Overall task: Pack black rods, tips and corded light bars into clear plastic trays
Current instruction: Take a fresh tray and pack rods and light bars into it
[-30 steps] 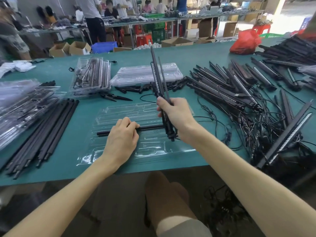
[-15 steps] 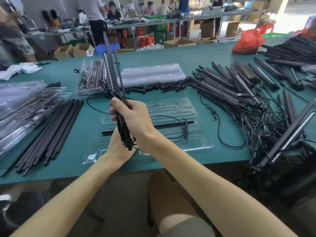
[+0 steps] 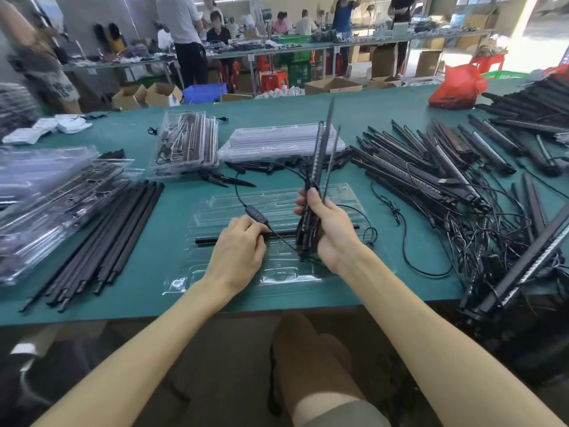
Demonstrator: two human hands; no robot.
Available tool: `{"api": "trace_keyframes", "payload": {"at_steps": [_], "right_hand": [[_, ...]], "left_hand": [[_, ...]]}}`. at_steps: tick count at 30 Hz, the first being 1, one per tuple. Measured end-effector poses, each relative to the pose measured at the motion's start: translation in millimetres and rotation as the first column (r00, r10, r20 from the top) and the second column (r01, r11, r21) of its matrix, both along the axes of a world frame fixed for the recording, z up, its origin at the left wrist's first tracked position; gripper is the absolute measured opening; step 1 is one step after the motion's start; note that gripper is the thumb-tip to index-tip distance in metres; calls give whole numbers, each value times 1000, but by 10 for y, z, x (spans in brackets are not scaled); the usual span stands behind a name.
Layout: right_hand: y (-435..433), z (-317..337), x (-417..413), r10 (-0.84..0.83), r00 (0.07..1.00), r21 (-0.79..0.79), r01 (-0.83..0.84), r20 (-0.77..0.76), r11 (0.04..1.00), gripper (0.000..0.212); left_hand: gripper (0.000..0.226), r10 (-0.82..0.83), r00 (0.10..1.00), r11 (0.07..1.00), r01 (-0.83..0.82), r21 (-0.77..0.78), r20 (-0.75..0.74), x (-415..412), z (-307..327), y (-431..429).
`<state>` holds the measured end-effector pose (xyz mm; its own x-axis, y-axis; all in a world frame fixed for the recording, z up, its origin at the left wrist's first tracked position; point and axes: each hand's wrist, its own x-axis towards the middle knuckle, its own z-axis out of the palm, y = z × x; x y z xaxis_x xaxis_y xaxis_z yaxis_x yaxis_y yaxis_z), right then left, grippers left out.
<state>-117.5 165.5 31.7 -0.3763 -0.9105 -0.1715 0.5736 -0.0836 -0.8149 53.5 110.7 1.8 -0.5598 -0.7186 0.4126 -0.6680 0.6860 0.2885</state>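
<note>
The right hand (image 3: 331, 229) is gripping a corded light bar (image 3: 316, 155) together with thin black rods (image 3: 332, 161). It is standing the bundle nearly upright above the clear tray (image 3: 215, 274), probably so the trailing cord (image 3: 237, 186) hangs free and can be sorted out before the bar goes down. The left hand (image 3: 237, 251) is resting on the tray, its fingers curling at the cord's inline controller (image 3: 256, 216) and over the single black rod (image 3: 206, 240) lying in a channel. Whether it is pinching the controller or only pressing down cannot be told. It seems to be steadying the flimsy tray and taming the cord. Loose rods (image 3: 117, 229) are lying to the left and tangled light bars (image 3: 431, 167) to the right, each supply beside its own hand.
</note>
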Motion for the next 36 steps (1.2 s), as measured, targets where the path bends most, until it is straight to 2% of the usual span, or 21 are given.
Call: {"api": "trace_keyframes", "payload": {"at_steps": [5, 9, 15, 17, 19, 21, 23, 24, 26, 28, 30, 32, 36], "right_hand": [[9, -55, -89, 35, 998, -76, -31, 50, 997, 25], [21, -85, -70, 85, 993, -113, -76, 79, 991, 27], [42, -50, -37, 122, 992, -85, -119, 32, 989, 39], [50, -30, -22, 126, 991, -80, -123, 37, 989, 43], [66, -19, -5, 138, 990, -73, -135, 42, 988, 50], [89, -16, 7, 165, 986, -72, -163, 10, 984, 48], [114, -17, 22, 199, 979, -66, -202, -49, 977, 40], [122, -22, 26, 212, 974, -62, -216, -76, 974, 38], [135, -43, 29, 228, 966, -61, -236, -119, 970, 35], [146, -71, 18, 223, 964, -62, -234, -148, 970, 30], [159, -91, -11, 176, 968, -66, -191, -179, 979, 29], [175, -101, -60, 101, 980, -79, -116, -170, 990, 30], [216, -120, -179, -10, 994, -89, 0, -106, 996, 33]], "left_hand": [[18, 11, 999, 994, -16, -104, -49, -14, 1, 8], [18, -56, 990, 987, 35, -160, -133, -29, 82, 2], [25, -125, 987, 974, 103, -203, -98, -66, 273, -14], [26, -130, 987, 982, 115, -148, -94, -112, 313, -28], [33, -114, 968, 987, 136, 88, -222, -176, 328, -7], [50, -38, 896, 878, 242, 413, -443, -262, 381, 41], [60, 66, 809, 745, 349, 569, -584, -351, 440, 60], [58, 128, 756, 685, 400, 609, -642, -394, 471, 55], [39, 285, 609, 607, 483, 631, -740, -459, 537, 14], [23, 401, 505, 617, 467, 633, -764, -474, 610, -83], [18, 470, 449, 642, 417, 644, -760, -417, 648, -244], [17, 508, 478, 665, 310, 679, -716, -286, 642, -443], [22, 531, 700, 678, -13, 735, -478, 85, 482, -763]]}}
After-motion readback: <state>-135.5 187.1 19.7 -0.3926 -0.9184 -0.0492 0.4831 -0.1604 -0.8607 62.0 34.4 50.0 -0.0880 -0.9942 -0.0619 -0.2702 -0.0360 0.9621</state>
